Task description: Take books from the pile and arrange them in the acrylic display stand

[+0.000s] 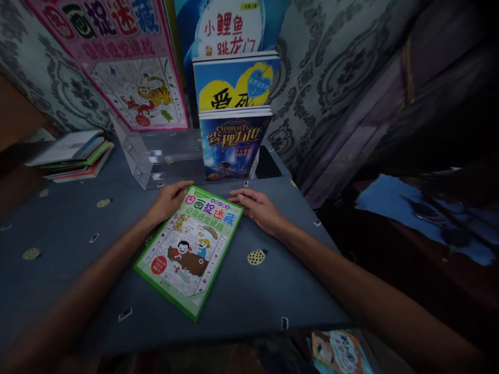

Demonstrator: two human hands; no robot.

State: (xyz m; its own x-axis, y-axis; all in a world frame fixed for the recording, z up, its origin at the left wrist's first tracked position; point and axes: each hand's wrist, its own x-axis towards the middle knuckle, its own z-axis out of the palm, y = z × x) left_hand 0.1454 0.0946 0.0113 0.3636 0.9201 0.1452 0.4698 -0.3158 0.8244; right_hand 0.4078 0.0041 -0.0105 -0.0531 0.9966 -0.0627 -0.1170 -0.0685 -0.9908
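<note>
A green-bordered picture book (pixel 195 249) lies on the table, front cover up and turned at an angle. Beside its upper left corner is my left hand (pixel 170 201), the fingers stretched along the top edge and partly hidden. My right hand (pixel 260 209) rests at the upper right corner, fingers extended and thumb close to the cover. Both hands seem to touch the book's edges without being wrapped round it. Just beyond them stands a clear acrylic book rack (pixel 138 163). Its front book, dark blue (pixel 234 148), stands upright.
Behind stand a yellow-and-blue book (pixel 237 80), a light-blue book (pixel 234 26) and a large pink picture book (pixel 134 93). A stack of books (pixel 76 156) lies left. A black phone (pixel 268 162) is right of the rack. Another book (pixel 339 353) shows below the table's front edge.
</note>
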